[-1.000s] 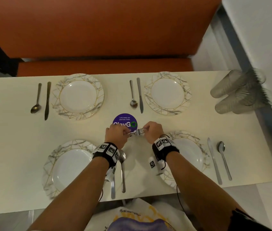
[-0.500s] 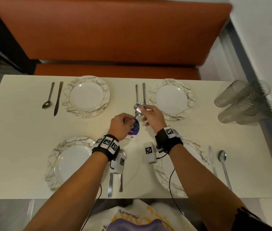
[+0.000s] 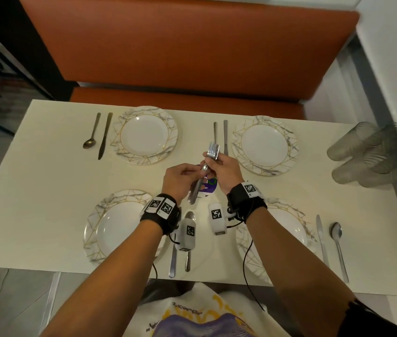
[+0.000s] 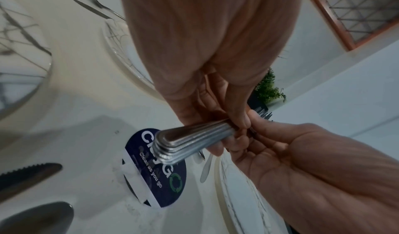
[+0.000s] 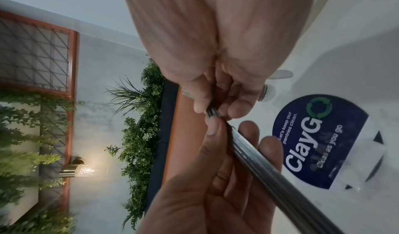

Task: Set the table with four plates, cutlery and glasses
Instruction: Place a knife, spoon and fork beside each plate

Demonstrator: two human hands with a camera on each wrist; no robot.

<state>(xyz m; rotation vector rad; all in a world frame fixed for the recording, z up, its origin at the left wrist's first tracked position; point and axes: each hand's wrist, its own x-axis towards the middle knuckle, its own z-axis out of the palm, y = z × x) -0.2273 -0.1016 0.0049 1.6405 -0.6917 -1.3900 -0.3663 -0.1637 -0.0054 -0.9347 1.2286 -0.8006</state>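
Both hands hold a stack of forks (image 3: 212,152) above the table's middle, tines pointing away and up. My left hand (image 3: 183,177) pinches the stems; my right hand (image 3: 220,166) grips just below the tines. The handles (image 4: 190,142) jut out under my left hand (image 4: 205,70), with the right hand (image 4: 302,152) opposite. From the right wrist, my right hand (image 5: 215,77) pinches the forks (image 5: 259,161) and the left hand (image 5: 205,178) holds them lower. Four plates lie at far left (image 3: 144,135), far right (image 3: 264,144), near left (image 3: 117,227) and near right (image 3: 290,229).
A spoon (image 3: 90,142) and knife (image 3: 105,135) lie left of the far left plate; similar pairs lie by the other plates. Several glasses (image 3: 372,156) lie on their sides at the table's right end. A purple sticker (image 3: 211,187) is under the hands. An orange bench (image 3: 192,57) stands behind.
Both hands have lifted the forks off the table and carried them away from me, tilting the tines upward. The view has pulled back.
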